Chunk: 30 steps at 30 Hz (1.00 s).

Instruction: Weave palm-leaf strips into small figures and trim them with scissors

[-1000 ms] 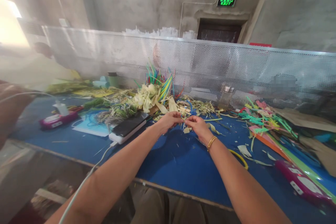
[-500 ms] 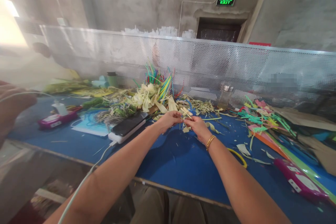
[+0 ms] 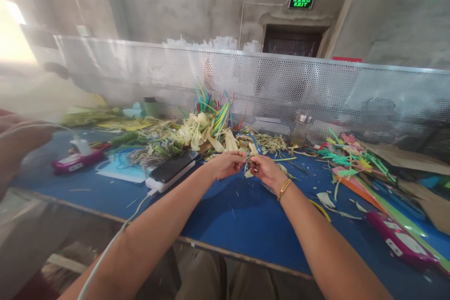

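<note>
Over the middle of the blue table (image 3: 242, 220), my left hand (image 3: 228, 165) and my right hand (image 3: 270, 171) meet with fingertips almost touching. Both are closed in a pinch. A small pale husk-like piece (image 3: 252, 149) pokes up at the fingertips of my right hand. What my left fingers pinch is too small to make out. Just behind the hands lies a heap of pale dried husks (image 3: 230, 140). Curled pale-green scraps (image 3: 284, 168) lie to the right of my right hand, which wears a gold bracelet at the wrist.
Coloured stems (image 3: 211, 103) stand behind the husks. A black phone (image 3: 174, 166) rests on a white block with a cable. Further right are a glass bottle (image 3: 301, 129), coloured paper cuttings (image 3: 355, 150) and a purple device (image 3: 401, 239). At far left is another person's hand (image 3: 28, 138).
My hands stay at nearly the same place. My right hand has turned slightly, its fingers more curled, and the pale piece at the fingertips stands more upright.
</note>
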Each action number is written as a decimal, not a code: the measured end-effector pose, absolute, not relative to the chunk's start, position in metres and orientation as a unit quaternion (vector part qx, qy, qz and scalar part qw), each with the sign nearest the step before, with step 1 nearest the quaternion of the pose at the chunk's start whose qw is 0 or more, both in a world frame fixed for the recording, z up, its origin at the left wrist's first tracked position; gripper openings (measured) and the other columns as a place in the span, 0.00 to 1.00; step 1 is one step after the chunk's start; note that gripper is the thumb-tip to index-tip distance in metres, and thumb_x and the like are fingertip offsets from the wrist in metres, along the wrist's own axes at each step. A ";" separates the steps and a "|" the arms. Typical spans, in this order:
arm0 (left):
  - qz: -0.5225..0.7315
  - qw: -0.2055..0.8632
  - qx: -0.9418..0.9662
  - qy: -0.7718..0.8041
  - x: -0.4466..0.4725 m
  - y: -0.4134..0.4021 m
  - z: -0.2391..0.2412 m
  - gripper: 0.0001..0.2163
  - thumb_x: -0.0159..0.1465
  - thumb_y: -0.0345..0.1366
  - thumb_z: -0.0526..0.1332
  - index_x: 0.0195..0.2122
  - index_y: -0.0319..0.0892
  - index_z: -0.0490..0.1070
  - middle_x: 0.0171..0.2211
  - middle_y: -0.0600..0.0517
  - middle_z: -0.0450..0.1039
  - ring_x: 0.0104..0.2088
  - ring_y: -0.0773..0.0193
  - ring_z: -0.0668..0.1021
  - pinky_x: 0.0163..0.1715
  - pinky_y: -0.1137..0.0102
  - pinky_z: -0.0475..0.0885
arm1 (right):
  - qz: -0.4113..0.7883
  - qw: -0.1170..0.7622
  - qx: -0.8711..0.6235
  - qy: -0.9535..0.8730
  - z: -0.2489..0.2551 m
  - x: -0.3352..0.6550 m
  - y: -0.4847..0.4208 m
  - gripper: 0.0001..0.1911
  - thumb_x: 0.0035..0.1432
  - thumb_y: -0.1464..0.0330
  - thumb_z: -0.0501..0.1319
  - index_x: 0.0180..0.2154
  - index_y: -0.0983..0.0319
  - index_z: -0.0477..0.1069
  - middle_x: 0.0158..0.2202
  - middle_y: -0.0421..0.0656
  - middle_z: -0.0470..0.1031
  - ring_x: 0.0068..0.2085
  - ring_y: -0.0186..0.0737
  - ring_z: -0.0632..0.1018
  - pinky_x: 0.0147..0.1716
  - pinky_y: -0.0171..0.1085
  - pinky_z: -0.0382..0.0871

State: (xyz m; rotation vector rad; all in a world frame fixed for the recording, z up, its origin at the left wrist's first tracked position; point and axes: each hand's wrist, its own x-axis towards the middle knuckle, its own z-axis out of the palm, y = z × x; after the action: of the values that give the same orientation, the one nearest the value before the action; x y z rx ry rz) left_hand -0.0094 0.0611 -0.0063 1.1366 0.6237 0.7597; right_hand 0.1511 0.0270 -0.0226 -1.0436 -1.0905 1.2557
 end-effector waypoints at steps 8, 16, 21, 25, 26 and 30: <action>0.288 0.776 0.488 0.276 -0.011 0.059 -0.005 0.10 0.47 0.22 0.65 0.29 0.40 0.69 0.22 0.57 0.69 0.23 0.73 0.73 0.25 0.78 0.64 | 0.543 0.550 -0.428 -0.469 -0.020 0.153 0.025 0.11 0.40 0.65 0.67 0.28 0.61 0.71 0.22 0.36 0.70 0.24 0.30 0.67 0.23 0.32 0.59; 0.299 0.758 0.498 0.297 -0.009 0.058 -0.008 0.07 0.51 0.33 0.68 0.26 0.38 0.71 0.22 0.54 0.70 0.23 0.72 0.70 0.22 0.76 0.60 | 0.512 0.539 -0.439 -0.504 -0.021 0.154 0.024 0.11 0.40 0.64 0.68 0.24 0.63 0.69 0.19 0.35 0.68 0.22 0.28 0.64 0.22 0.32 0.53; 0.329 0.738 0.504 0.306 -0.006 0.061 -0.013 0.11 0.46 0.34 0.72 0.24 0.38 0.69 0.20 0.55 0.68 0.21 0.73 0.68 0.20 0.76 0.56 | 0.533 0.545 -0.422 -0.491 -0.020 0.154 0.024 0.15 0.40 0.62 0.69 0.28 0.61 0.68 0.22 0.36 0.69 0.24 0.30 0.66 0.23 0.32 0.53; 0.347 0.740 0.491 0.302 -0.006 0.063 -0.015 0.11 0.46 0.33 0.72 0.26 0.38 0.70 0.23 0.55 0.70 0.22 0.73 0.69 0.20 0.76 0.57 | 0.561 0.554 -0.397 -0.470 -0.015 0.154 0.020 0.15 0.39 0.65 0.70 0.31 0.60 0.69 0.25 0.35 0.71 0.25 0.30 0.67 0.25 0.32 0.55; 0.353 0.740 0.486 0.301 -0.006 0.064 -0.015 0.11 0.47 0.33 0.72 0.27 0.38 0.70 0.24 0.55 0.70 0.23 0.73 0.69 0.21 0.77 0.58 | 0.571 0.552 -0.390 -0.467 -0.013 0.154 0.019 0.15 0.39 0.66 0.69 0.32 0.59 0.69 0.26 0.35 0.72 0.26 0.30 0.68 0.26 0.32 0.56; 0.393 0.732 0.466 0.304 -0.005 0.068 -0.016 0.12 0.48 0.33 0.71 0.26 0.39 0.67 0.22 0.56 0.67 0.21 0.75 0.67 0.19 0.78 0.57 | 0.609 0.529 -0.375 -0.457 -0.007 0.158 0.015 0.12 0.45 0.63 0.65 0.34 0.60 0.72 0.27 0.38 0.73 0.26 0.32 0.69 0.27 0.33 0.59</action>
State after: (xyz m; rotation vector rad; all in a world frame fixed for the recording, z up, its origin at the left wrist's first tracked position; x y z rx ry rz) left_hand -0.0052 0.0677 -0.0155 1.0254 0.6696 0.8659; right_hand 0.1583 0.0154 -0.0067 -0.8958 -1.0904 1.4535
